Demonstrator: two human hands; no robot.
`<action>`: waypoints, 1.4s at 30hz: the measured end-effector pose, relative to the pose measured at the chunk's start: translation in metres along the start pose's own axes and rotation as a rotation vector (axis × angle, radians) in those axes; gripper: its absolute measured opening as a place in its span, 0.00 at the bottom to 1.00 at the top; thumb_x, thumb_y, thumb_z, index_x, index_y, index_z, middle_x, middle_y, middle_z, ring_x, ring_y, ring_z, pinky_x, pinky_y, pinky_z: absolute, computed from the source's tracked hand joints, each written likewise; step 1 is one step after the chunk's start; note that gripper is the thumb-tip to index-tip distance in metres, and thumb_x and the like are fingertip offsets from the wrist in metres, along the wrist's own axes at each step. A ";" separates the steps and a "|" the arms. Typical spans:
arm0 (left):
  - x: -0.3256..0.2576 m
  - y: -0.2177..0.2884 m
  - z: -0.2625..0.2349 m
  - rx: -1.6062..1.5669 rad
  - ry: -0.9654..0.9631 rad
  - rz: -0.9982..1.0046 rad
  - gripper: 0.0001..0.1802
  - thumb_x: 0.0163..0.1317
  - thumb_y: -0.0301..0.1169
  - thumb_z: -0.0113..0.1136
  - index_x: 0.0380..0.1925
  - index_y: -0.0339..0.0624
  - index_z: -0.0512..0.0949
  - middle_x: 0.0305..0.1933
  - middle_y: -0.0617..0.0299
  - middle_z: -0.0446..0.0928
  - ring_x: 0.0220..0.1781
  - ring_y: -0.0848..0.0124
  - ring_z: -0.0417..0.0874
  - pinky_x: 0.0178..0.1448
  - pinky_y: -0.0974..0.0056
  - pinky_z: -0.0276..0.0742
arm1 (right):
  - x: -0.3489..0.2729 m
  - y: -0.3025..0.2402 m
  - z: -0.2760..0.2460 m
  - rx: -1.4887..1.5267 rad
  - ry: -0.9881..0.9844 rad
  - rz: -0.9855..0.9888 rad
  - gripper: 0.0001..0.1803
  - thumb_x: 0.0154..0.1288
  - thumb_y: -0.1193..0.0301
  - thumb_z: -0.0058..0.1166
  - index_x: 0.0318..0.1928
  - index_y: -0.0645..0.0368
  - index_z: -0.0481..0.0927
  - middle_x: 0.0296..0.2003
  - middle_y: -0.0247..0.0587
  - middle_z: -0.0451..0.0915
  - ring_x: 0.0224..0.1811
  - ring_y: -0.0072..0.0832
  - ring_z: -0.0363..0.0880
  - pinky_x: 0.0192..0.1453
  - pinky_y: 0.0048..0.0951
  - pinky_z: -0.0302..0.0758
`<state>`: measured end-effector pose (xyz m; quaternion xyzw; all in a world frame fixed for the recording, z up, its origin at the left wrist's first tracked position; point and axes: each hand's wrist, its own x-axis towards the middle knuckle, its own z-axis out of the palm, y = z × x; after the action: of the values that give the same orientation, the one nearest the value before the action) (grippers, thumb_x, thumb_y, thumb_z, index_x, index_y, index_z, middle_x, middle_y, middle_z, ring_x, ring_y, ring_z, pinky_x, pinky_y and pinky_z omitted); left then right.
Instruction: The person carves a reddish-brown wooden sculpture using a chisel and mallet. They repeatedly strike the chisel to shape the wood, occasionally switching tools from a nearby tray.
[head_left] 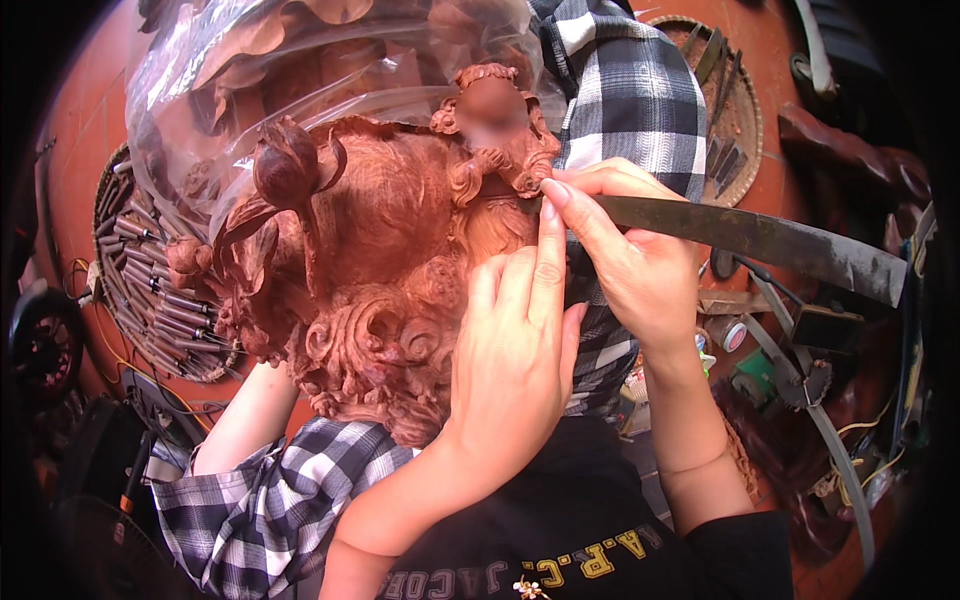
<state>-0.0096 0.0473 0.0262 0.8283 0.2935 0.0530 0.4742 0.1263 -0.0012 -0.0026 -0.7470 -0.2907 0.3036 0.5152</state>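
Note:
A large reddish-brown wood carving (385,215) leans over my lap, with a small figure (495,170), a flower bud on a stem and curling scrolls. My left hand (515,340) lies against it below the figure, its fingers stretched out and two fingertips beside the blade's tip. My right hand (635,265) is closed around a long, dark, flat metal blade (770,238), whose broad end sticks out to the right. Its thumb and index finger pinch near the figure's lower arm, where the blade's tip is hidden by the fingers.
Clear plastic sheeting (175,120) drapes over the carving's far part. Round baskets hold several chisels (150,285) at left and several blades (728,165) at upper right. Checked cloth (630,100) bunches beside the carving. Dark carved wood (835,145), metal strips and cables crowd the right.

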 end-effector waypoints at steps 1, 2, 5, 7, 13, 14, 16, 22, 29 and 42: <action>0.001 0.000 0.000 0.006 0.001 -0.006 0.42 0.60 0.23 0.66 0.73 0.25 0.60 0.54 0.43 0.75 0.55 0.46 0.75 0.61 0.50 0.72 | 0.000 0.001 0.001 0.033 0.019 0.027 0.05 0.67 0.77 0.65 0.38 0.69 0.86 0.31 0.38 0.82 0.30 0.20 0.79 0.34 0.22 0.74; 0.002 0.000 0.000 0.013 -0.009 -0.001 0.42 0.60 0.23 0.65 0.73 0.25 0.60 0.54 0.43 0.75 0.55 0.46 0.75 0.61 0.50 0.72 | -0.001 0.002 0.002 0.067 0.038 0.053 0.05 0.67 0.77 0.64 0.39 0.69 0.86 0.31 0.38 0.82 0.30 0.20 0.79 0.34 0.22 0.74; 0.004 -0.001 0.000 0.019 -0.021 0.019 0.41 0.61 0.23 0.64 0.74 0.24 0.59 0.53 0.43 0.74 0.54 0.47 0.73 0.62 0.51 0.72 | -0.004 0.000 0.003 0.065 0.067 0.075 0.05 0.67 0.77 0.64 0.39 0.69 0.86 0.31 0.38 0.82 0.31 0.19 0.79 0.34 0.22 0.74; 0.002 -0.001 -0.001 0.001 -0.015 0.038 0.41 0.62 0.23 0.62 0.74 0.23 0.57 0.49 0.44 0.72 0.53 0.49 0.71 0.61 0.53 0.71 | -0.004 0.000 0.003 0.005 0.066 0.035 0.05 0.68 0.77 0.64 0.39 0.69 0.86 0.31 0.38 0.83 0.31 0.19 0.79 0.34 0.22 0.75; 0.002 -0.004 0.000 -0.011 -0.009 0.039 0.42 0.62 0.23 0.62 0.75 0.23 0.56 0.52 0.44 0.73 0.54 0.49 0.71 0.62 0.53 0.71 | -0.002 0.003 0.005 0.046 0.060 0.038 0.05 0.68 0.77 0.63 0.37 0.69 0.86 0.32 0.39 0.83 0.30 0.19 0.80 0.33 0.22 0.75; 0.003 -0.004 0.000 -0.004 -0.020 0.036 0.43 0.62 0.23 0.62 0.75 0.23 0.56 0.52 0.43 0.73 0.54 0.49 0.71 0.62 0.53 0.71 | -0.003 0.002 0.005 0.108 0.079 0.087 0.05 0.69 0.77 0.63 0.38 0.68 0.86 0.32 0.39 0.83 0.31 0.20 0.80 0.34 0.23 0.75; 0.005 -0.004 0.001 0.012 -0.040 0.033 0.43 0.62 0.23 0.62 0.75 0.23 0.55 0.53 0.43 0.73 0.54 0.49 0.71 0.62 0.53 0.71 | -0.004 0.004 0.004 0.039 0.082 0.070 0.06 0.69 0.76 0.63 0.38 0.68 0.86 0.32 0.40 0.83 0.32 0.21 0.80 0.35 0.23 0.75; 0.003 -0.007 -0.002 -0.006 -0.013 0.046 0.42 0.61 0.22 0.63 0.74 0.21 0.57 0.52 0.43 0.73 0.52 0.49 0.71 0.61 0.53 0.71 | -0.001 0.008 0.009 0.012 0.079 0.033 0.06 0.68 0.76 0.65 0.37 0.69 0.86 0.32 0.39 0.83 0.31 0.21 0.80 0.35 0.24 0.75; 0.006 -0.005 0.002 -0.001 -0.009 0.021 0.45 0.58 0.22 0.67 0.75 0.27 0.57 0.52 0.46 0.76 0.54 0.49 0.74 0.62 0.51 0.70 | -0.003 0.004 0.008 0.275 0.124 0.276 0.09 0.69 0.74 0.63 0.35 0.70 0.85 0.30 0.36 0.82 0.30 0.17 0.77 0.33 0.21 0.73; 0.006 -0.008 0.005 -0.033 0.015 0.020 0.45 0.59 0.21 0.67 0.75 0.27 0.57 0.52 0.47 0.77 0.54 0.50 0.75 0.64 0.51 0.69 | 0.004 0.014 0.004 0.193 0.069 0.186 0.08 0.67 0.74 0.67 0.34 0.69 0.85 0.29 0.36 0.80 0.29 0.17 0.77 0.31 0.21 0.73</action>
<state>-0.0061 0.0501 0.0161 0.8228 0.2879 0.0688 0.4852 0.1269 0.0000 -0.0174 -0.7278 -0.1718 0.3504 0.5639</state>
